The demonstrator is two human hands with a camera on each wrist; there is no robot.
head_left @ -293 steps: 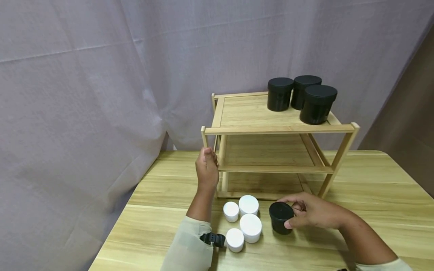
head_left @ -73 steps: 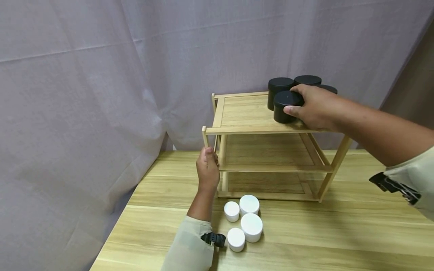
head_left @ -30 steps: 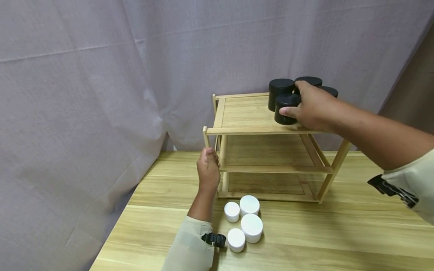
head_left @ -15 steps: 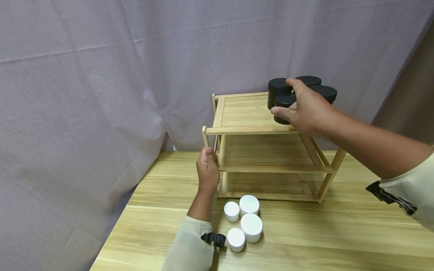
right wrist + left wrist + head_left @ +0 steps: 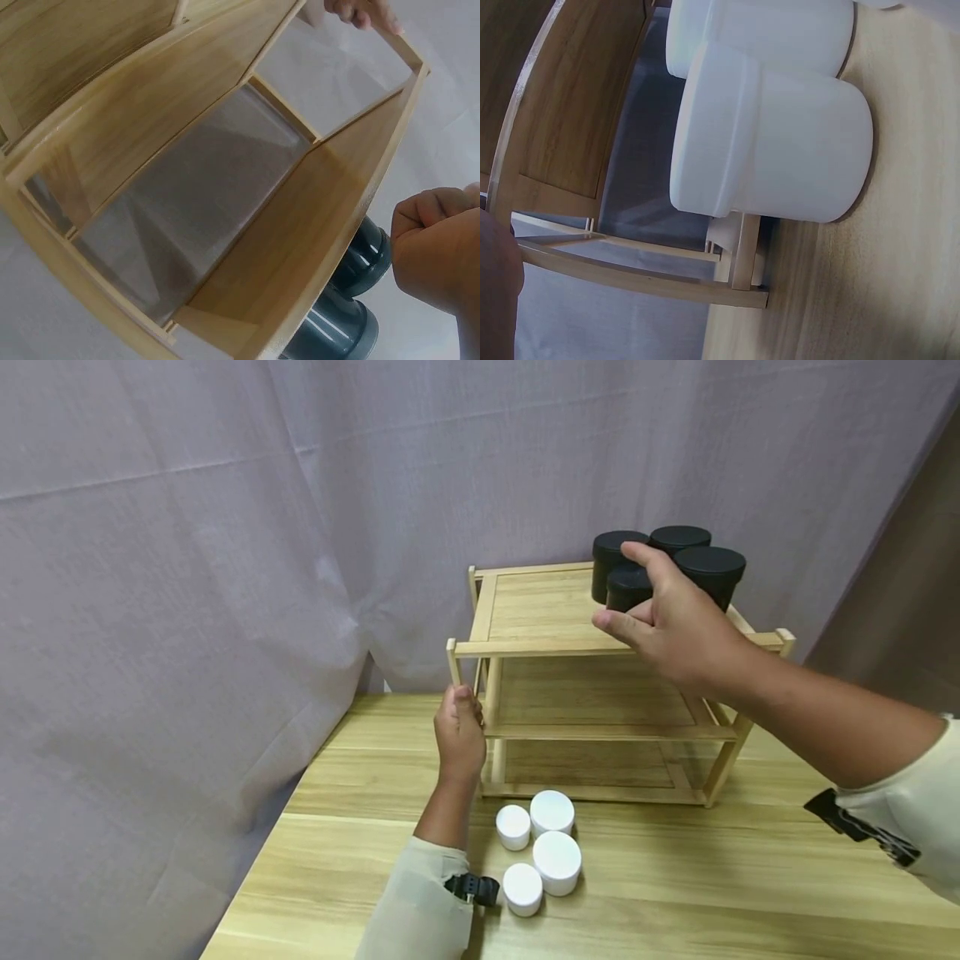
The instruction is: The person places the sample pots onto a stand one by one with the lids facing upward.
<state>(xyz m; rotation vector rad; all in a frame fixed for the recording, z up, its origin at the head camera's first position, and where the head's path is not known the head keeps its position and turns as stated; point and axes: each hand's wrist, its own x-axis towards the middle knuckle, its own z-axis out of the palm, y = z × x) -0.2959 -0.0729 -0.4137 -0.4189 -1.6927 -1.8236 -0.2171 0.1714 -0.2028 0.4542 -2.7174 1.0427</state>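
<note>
In the head view my left hand (image 5: pixel 460 735) grips the front left post of a three-tier bamboo shelf rack (image 5: pixel 543 610). My right hand (image 5: pixel 686 627) is at the top tier's front edge, thumb and fingers spread apart and holding nothing. Just behind its fingers a small black lidded jar (image 5: pixel 628 585) stands upright on the top tier, partly hidden by the hand. Three larger black jars stand around it, among them a rear jar (image 5: pixel 680 537) and a right one (image 5: pixel 712 567). The right wrist view shows black jars (image 5: pixel 334 326) beyond the tier's edge, beside the right hand (image 5: pixel 439 247).
Several white lidded jars, one of them a large jar (image 5: pixel 557 864), stand on the wooden table (image 5: pixel 720 893) before the rack, right of the left forearm. A white jar (image 5: pixel 772 139) fills the middle of the left wrist view. A grey curtain (image 5: pixel 225 568) hangs behind.
The right hand carried the small black jar from the table up to the top tier. Over the last second it has let go, spread its fingers and drawn back toward me. Left hand unmoved.
</note>
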